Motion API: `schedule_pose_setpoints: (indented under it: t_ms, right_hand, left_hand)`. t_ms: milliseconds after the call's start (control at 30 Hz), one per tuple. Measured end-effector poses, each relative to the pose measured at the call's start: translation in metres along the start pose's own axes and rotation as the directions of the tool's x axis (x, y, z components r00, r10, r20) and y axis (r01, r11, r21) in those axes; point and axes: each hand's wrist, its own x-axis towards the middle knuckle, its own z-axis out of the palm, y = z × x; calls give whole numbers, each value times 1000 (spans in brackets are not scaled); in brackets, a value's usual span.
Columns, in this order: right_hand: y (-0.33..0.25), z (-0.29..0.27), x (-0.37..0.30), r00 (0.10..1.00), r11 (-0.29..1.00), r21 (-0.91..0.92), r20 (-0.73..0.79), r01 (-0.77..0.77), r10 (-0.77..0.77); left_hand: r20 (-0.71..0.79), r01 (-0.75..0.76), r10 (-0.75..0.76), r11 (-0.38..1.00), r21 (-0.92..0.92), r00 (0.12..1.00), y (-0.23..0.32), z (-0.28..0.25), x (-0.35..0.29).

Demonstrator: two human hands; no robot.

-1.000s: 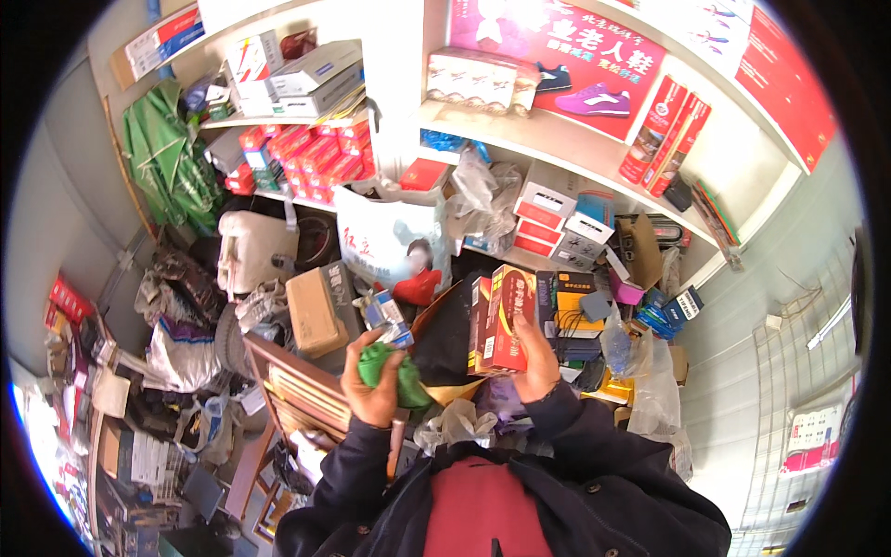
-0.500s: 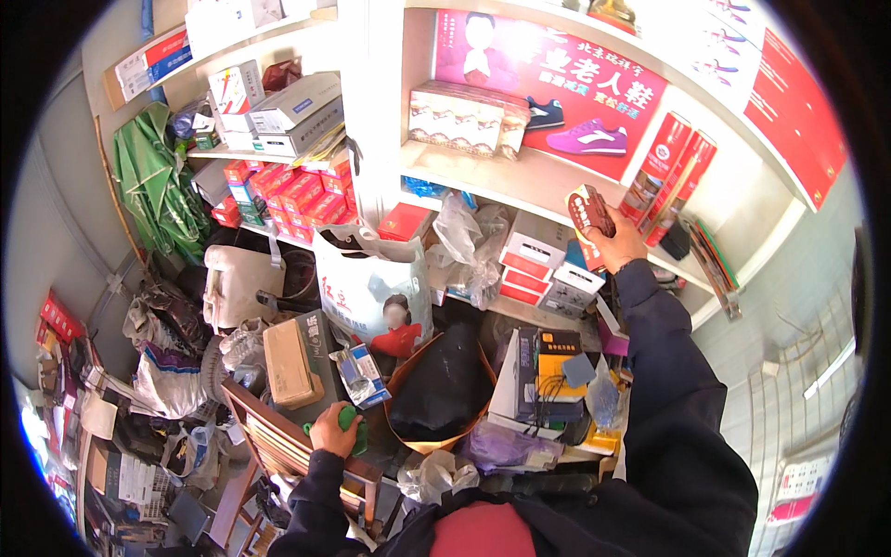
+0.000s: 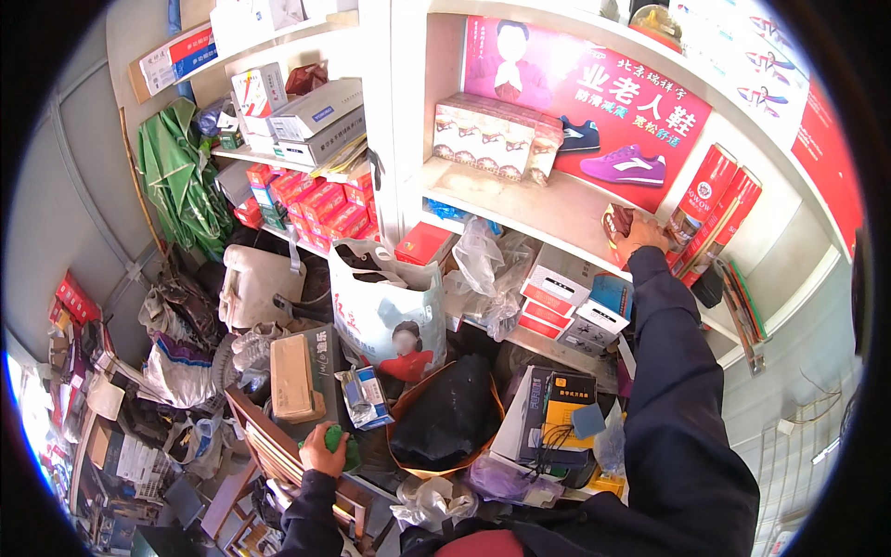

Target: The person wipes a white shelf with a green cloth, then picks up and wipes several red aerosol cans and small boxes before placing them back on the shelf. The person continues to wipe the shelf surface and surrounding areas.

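Note:
My right hand (image 3: 647,237) reaches up to the white shelf (image 3: 520,204), its fingers closed around a small dark red-brown box (image 3: 616,223). That box is at the shelf's front edge; whether it rests on the board I cannot tell. Right beside the hand stand tall red tubes (image 3: 703,200). Farther left on the same shelf is a row of small patterned boxes (image 3: 487,135). Low down, my left hand (image 3: 321,453) is closed on a bunched green cloth (image 3: 334,440), close to a wooden chair back (image 3: 255,418) and a brown cardboard box (image 3: 295,376).
A white shopping bag (image 3: 385,306) stands mid-scene, near a black bundle (image 3: 445,413) in an open bag. Several shoe boxes (image 3: 557,283) are stacked under the shelf. Red small boxes (image 3: 325,206) fill a left shelf. Clutter covers the floor at left.
My right hand has brought the small box from in front of the shelf to its front edge, near the red tubes. My left hand still grips the green cloth. The view has shifted slightly.

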Motion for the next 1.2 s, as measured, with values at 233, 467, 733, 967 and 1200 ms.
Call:
schedule_pose_setpoints:
  t_ms: [233, 467, 733, 967, 1200]
  right_hand:
    - [-18, -4, 22, 970, 974, 28, -94, 227, -223]
    - [-97, 3, 80, 894, 705, 550, -282, 448, -348]
    - [-158, 15, 128, 936, 830, 448, -264, 332, -233]
    - [-160, 30, 153, 964, 846, 474, -217, 244, -156]
    - [-163, 40, 168, 849, 750, 496, -502, 437, -164]
  left_hand:
    - [-37, 42, -42, 999, 14, 998, 2, 0, 0]
    - [-37, 77, -76, 997, 14, 996, 0, 1, 0]
    - [-47, 105, -103, 994, 30, 994, 0, 2, 1]
    - [-31, 122, -121, 992, 32, 992, 7, -4, 3]
    - [-29, 131, -130, 991, 38, 991, 9, -6, 3]
